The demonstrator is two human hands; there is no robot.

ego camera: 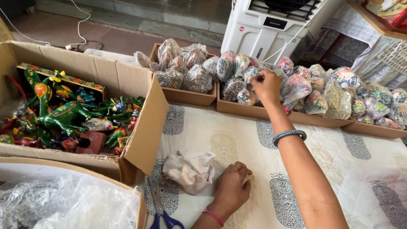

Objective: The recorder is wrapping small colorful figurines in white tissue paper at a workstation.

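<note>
Head view: right hand [266, 85] grasps a plastic-wrapped bundle [252, 73] in the tray [282, 115].

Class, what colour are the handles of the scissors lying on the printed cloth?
The scissors have blue handles, seen in the head view beside the left hand.

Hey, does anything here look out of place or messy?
Mostly tidy. A crumpled cloth lies loose on the printed sheet beside the left hand, and blue-handled scissors lie next to the cardboard box.
</note>
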